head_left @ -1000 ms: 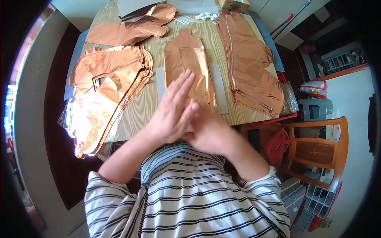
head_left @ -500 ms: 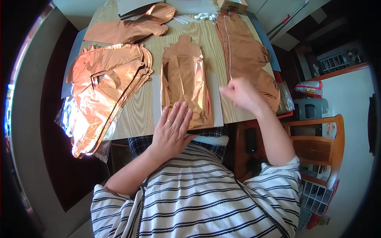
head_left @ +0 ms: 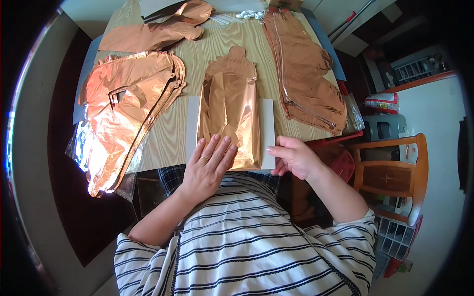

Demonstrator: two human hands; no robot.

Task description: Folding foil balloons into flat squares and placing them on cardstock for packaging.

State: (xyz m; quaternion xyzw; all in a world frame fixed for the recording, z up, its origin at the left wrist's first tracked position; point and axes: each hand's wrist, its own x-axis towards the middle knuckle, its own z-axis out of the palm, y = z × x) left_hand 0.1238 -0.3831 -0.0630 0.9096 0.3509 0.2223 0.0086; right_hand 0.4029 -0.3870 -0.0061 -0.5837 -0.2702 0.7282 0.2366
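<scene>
A heap of crinkled rose-gold foil shapes [head_left: 126, 106] is stacked at the table's left. The left hand [head_left: 207, 165] is pressed flat, fingers spread, on the glossy flat foil balloon [head_left: 231, 111] centred on white card [head_left: 266, 133]. The card's edge is pinched by the right hand [head_left: 294, 157]. Thin foil may be creased if the card is tugged.

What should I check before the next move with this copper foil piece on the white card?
1. Left hand flat on the near end of the foil piece: ok.
2. Right hand at the near right corner of the white card: ok; whether it grips the card, cannot tell.
3. Foil piece centred on the card, white margins showing on both sides: ok.
4. Foil smooth: not ok, creases show.
5. Left foil stack and right foil stack apart from the card: ok.
</scene>
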